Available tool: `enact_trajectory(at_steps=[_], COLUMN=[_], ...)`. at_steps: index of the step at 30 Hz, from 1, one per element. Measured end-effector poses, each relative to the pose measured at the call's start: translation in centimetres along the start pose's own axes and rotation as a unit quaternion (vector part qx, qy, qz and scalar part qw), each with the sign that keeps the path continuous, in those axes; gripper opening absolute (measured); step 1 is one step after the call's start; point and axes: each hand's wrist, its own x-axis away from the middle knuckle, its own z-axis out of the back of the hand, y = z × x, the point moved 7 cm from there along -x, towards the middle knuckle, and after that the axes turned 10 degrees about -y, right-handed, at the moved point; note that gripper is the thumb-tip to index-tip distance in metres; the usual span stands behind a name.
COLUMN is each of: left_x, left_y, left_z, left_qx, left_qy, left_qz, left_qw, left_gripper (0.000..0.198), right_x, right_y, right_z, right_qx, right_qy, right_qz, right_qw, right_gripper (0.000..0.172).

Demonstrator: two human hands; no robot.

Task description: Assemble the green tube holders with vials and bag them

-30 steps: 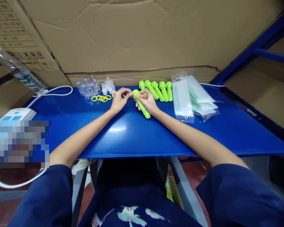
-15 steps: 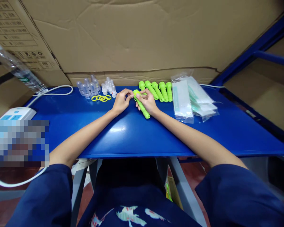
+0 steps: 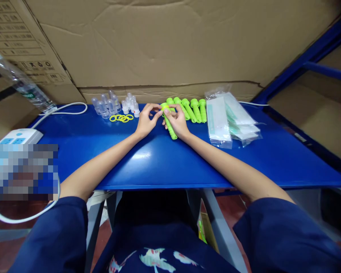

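My right hand is wrapped round a bright green, flashlight-shaped plastic body, its narrow end slanting down toward me. A yellow ring sits around the wide head of this body. My left hand pinches the ring's left edge between thumb and fingers. Left of that hand, several loose yellow rings lie overlapping on the blue table. Behind them stand several clear domed caps and some smaller clear pieces with white bases. Several more green flashlight bodies lie side by side beyond my right hand.
Flat clear packets with white and green contents lie to the right. A white power strip with its cable is at the left, near a leaning plastic bottle. Cardboard walls the table's back; a blue frame rises at right.
The flashlight body has tipped slightly more upright and shifted a little away from me. My left fingers have moved slightly right along its head, and the yellow ring now shows more clearly there.
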Motion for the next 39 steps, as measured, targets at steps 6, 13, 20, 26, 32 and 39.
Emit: enact_trajectory(at_steps=[6, 13, 20, 26, 32, 39], left_x=[0.1, 0.1, 0.0, -0.2, -0.3, 0.0], left_y=[0.0, -0.1, 0.2, 0.3, 0.3, -0.6], left_z=[0.1, 0.2, 0.3, 0.5, 0.5, 0.0], left_qx=[-0.007, 0.006, 0.013, 0.001, 0.003, 0.045], left_qy=[0.007, 0.010, 0.012, 0.005, -0.004, 0.030], left_qz=[0.017, 0.027, 0.002, 0.010, 0.001, 0.015], left_qw=[1.000, 1.000, 1.000, 1.000, 1.000, 0.998], left_gripper=[0.032, 0.034, 0.035, 0.029, 0.030, 0.042], right_x=[0.3, 0.9, 1.0, 1.0, 0.9, 0.8], right_y=[-0.3, -1.6, -1.6, -1.4, -0.9, -0.9], right_z=[-0.1, -1.0, -1.3, -1.2, -1.1, -1.1], right_qx=[0.041, 0.062, 0.038, 0.046, 0.025, -0.003], right_qy=[0.022, 0.024, -0.007, 0.001, -0.018, 0.018], right_qz=[0.044, 0.051, 0.048, 0.044, 0.035, 0.030], right_qw=[0.998, 0.996, 0.998, 0.998, 0.999, 0.999], right_gripper=[0.060, 0.058, 0.064, 0.066, 0.070, 0.073])
